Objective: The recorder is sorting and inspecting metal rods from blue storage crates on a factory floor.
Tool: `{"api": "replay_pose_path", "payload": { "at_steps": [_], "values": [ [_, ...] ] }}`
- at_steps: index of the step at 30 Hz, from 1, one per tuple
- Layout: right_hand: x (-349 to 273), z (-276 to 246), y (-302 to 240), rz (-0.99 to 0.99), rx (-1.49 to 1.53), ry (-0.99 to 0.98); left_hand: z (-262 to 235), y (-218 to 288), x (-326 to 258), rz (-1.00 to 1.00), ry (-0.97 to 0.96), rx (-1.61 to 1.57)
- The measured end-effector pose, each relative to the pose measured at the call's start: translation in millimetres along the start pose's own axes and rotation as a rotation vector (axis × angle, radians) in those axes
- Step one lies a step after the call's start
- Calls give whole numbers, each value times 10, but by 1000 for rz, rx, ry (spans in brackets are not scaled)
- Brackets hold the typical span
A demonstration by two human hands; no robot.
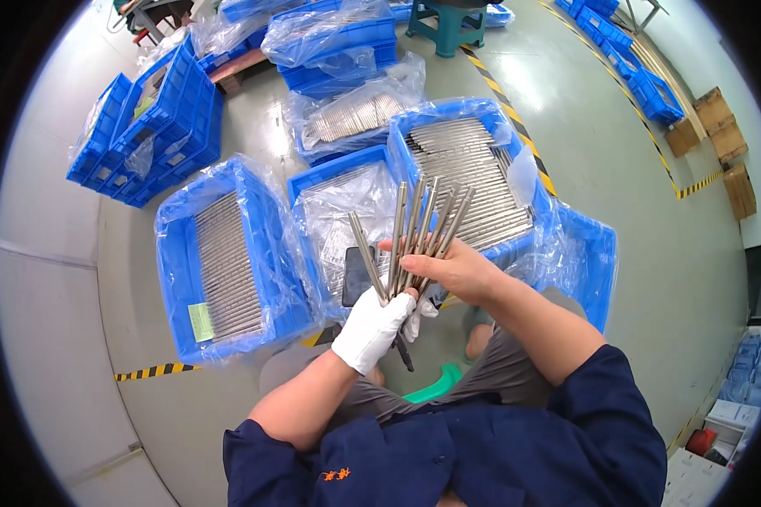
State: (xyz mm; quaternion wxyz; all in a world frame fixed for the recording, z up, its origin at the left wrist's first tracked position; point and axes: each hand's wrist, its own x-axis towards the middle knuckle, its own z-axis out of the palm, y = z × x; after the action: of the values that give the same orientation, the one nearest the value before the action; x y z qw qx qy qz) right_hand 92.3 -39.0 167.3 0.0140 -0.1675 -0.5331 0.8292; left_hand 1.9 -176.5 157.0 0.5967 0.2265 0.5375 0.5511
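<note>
A fanned bundle of several slim metal rods (416, 221) is held in front of my chest, tilted with the upper ends spread apart. My left hand (370, 331), in a white glove, is closed round the lower part of the bundle. One rod leans off to the left above that glove. Bare, my right hand (458, 270) grips the rods higher up, its thumb lying across them. Below the glove a dark rod end (405, 353) sticks out. Just left of the bundle, a black phone-like slab (355, 277) lies on clear plastic in the middle blue crate (300, 184).
Plastic-lined blue crates of rods stand at left (171, 283) and right (448, 108); another (313, 156) sits behind. Stacked crates (203, 127) fill the far left. A green stool (448, 29) stands at the back. Black-and-yellow tape (516, 114) marks the floor.
</note>
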Motion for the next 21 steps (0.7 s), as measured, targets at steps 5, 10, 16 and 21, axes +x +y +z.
{"api": "replay_pose_path", "payload": {
  "at_steps": [5,10,16,21],
  "values": [
    [0,17,25,-53,-72,30,23,54,-35,12,6,-62],
    [-39,34,31,-35,72,47,27,28,-48,38,48,-49],
    [-57,48,35,19,109,169,33,29,-51,-2,6,-241],
    [-156,-69,-93,58,-116,28,-54,-22,-68,24,-65,-137]
  ]
}}
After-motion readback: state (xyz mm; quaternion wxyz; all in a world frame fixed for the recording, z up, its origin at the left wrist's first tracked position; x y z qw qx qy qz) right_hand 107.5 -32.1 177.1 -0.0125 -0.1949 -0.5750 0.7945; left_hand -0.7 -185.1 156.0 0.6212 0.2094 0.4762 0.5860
